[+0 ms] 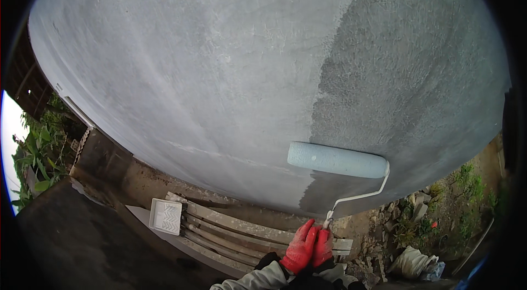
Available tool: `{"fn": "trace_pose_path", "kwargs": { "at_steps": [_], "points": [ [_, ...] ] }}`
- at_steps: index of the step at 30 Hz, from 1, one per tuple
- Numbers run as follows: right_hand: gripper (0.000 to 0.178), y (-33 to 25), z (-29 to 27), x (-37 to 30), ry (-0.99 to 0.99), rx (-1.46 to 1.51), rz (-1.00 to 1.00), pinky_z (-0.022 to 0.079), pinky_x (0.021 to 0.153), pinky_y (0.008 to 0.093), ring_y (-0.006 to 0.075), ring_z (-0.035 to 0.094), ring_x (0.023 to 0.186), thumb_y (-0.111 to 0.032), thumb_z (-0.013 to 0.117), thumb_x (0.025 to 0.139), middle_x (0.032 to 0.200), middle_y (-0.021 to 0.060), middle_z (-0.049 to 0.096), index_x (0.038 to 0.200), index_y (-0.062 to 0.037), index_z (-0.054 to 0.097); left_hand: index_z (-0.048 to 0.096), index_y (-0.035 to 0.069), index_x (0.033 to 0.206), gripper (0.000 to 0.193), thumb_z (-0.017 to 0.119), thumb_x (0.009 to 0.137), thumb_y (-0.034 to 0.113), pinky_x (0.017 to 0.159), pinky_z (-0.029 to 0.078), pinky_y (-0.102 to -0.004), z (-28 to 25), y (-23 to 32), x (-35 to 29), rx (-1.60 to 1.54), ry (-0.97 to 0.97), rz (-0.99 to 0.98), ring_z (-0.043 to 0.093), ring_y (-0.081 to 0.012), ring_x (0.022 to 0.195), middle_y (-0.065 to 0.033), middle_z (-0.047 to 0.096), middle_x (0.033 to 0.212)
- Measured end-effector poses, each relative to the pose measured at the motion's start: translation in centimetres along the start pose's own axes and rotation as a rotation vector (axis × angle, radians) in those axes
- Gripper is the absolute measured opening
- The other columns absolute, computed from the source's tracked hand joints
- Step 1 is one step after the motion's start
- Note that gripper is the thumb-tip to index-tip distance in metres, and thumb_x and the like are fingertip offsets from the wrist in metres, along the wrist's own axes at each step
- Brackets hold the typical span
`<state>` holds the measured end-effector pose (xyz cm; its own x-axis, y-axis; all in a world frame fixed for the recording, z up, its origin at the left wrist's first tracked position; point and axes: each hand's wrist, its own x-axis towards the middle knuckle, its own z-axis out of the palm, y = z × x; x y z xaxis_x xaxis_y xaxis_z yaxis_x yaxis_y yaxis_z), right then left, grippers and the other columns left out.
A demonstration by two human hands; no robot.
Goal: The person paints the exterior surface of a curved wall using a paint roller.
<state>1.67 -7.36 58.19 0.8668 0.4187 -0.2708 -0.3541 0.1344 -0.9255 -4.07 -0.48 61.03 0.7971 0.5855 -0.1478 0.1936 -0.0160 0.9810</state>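
A paint roller with a pale blue sleeve lies across the grey wall, over the border between a lighter area and a darker, wet-looking one. From the sleeve's right end its white wire frame bends down to the handle. My right hand, in a red glove, is closed round the handle just under the frame. Close against it, my left hand in a matching glove is closed at the handle too. The lower handle is hidden by the gloves.
Below the wall a bench of wooden planks carries a white paint tray at its left end. Rubble and a pale sack lie at the lower right. Green plants stand at far left.
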Motion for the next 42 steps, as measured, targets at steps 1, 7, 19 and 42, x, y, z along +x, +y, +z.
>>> {"fn": "trace_pose_path", "kwargs": {
  "at_steps": [1, 7, 19, 42],
  "points": [
    [0.034, -1.2, 0.1, 0.7, 0.02, 0.019, -0.013, 0.046, 0.059, 0.0289, 0.0131, 0.055, 0.065, -0.038, 0.05, 0.096, 0.077, 0.0031, 0.059, 0.095, -0.0049, 0.056, 0.044, 0.0, 0.136, 0.044, 0.041, 0.102, 0.028, 0.103, 0.037, -0.0347, 0.2, -0.4, 0.4, -0.116, 0.007, -0.01, 0.048, -0.0262, 0.123, -0.017, 0.05, 0.131],
    [0.028, -13.9, 4.1, 5.5, -0.131, 0.143, -0.19, 0.038, 0.048, 0.0265, 0.01, 0.044, 0.053, -0.033, 0.047, 0.098, 0.065, 0.0011, 0.047, 0.095, -0.0053, 0.052, 0.043, 0.0, 0.136, 0.039, 0.036, 0.103, 0.019, 0.104, 0.036, -0.0349, 0.4, 1.3, 4.4, -0.184, 0.006, 0.19, 0.049, -0.0269, 0.122, -0.018, 0.051, 0.131],
    [0.022, 13.2, -3.0, 10.2, 0.036, -0.158, -0.302, 0.042, 0.058, 0.0247, 0.0101, 0.052, 0.065, -0.025, 0.05, 0.096, 0.071, 0.0015, 0.057, 0.092, -0.0048, 0.056, 0.037, -0.001, 0.139, 0.051, 0.032, 0.104, 0.036, 0.107, 0.034, -0.0366, 5.1, -18.5, 8.4, -0.739, -0.147, 0.125, 0.048, -0.0246, 0.124, -0.0139, 0.048, 0.136],
    [0.054, -2.7, 1.1, 13.2, -0.277, 0.413, -0.582, 0.035, 0.039, 0.0342, 0.0153, 0.04, 0.043, -0.058, 0.045, 0.094, 0.061, 0.002, 0.042, 0.09, -0.0045, 0.048, 0.034, -0.002, 0.142, 0.049, 0.031, 0.105, 0.03, 0.11, 0.033, -0.043, 6.5, -37.7, 10.6, -0.563, 0.05, 0.675, 0.043, -0.0286, 0.129, -0.0154, 0.041, 0.143]
  ]
}}
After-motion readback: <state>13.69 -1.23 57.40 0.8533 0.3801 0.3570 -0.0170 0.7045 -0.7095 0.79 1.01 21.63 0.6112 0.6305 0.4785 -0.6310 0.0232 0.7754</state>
